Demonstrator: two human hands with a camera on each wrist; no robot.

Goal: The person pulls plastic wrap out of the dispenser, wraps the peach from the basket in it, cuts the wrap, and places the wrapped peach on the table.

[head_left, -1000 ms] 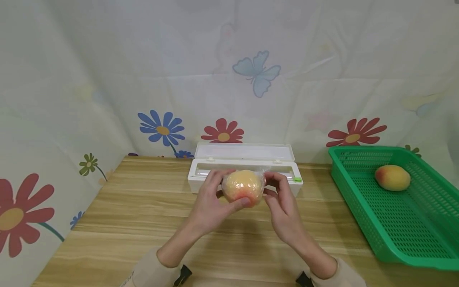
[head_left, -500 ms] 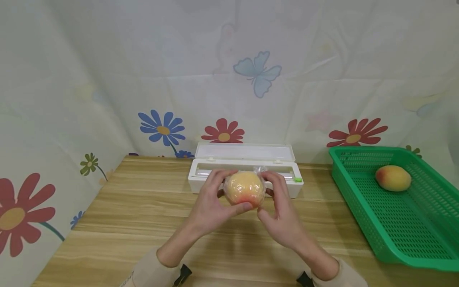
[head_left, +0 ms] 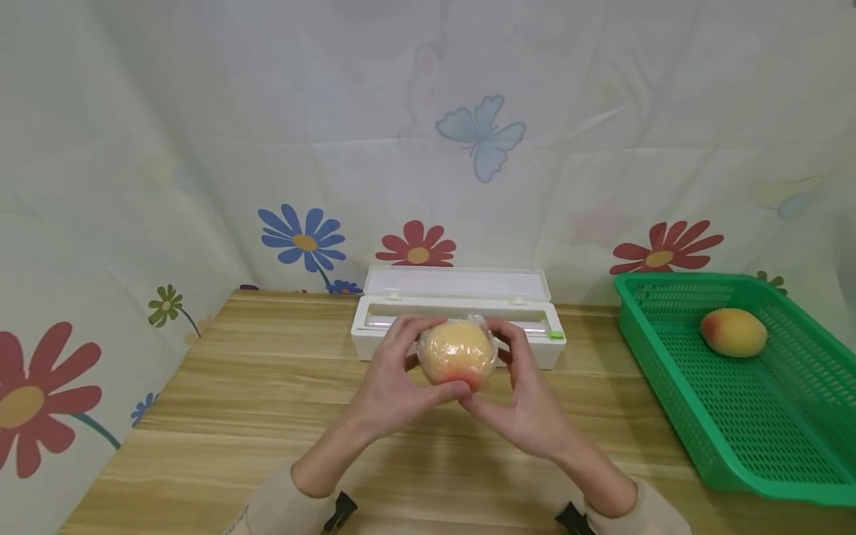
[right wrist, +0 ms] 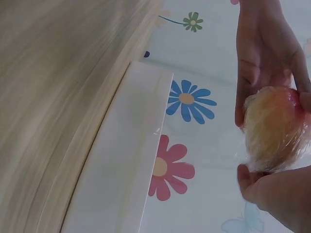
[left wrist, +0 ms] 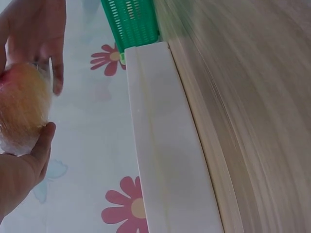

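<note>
A yellow mango with a red blush (head_left: 458, 351), wrapped in wrinkled clear cling film, is held up above the table between both hands. My left hand (head_left: 394, 383) grips its left side, the thumb across the lower front and the fingers behind. On the right side my right hand (head_left: 528, 394) grips it too, its thumb tip meeting the left thumb below the fruit. Bunched film shows at the top right of the mango. In the right wrist view, the wrapped mango (right wrist: 272, 128) sits between the two hands. Just behind it stands a white cling film dispenser (head_left: 458, 305) with its lid raised.
To the right, a green plastic basket (head_left: 669, 416) stands on the wooden table (head_left: 267, 416). One mango (head_left: 733, 332) without visible film lies inside it. A flower-print cloth (head_left: 548, 200) hangs behind the table and along the left.
My right hand has gone from the loose film at the mango's right side to gripping the fruit, its thumb moving left beneath it. The bunched film now lies closer to the mango.
</note>
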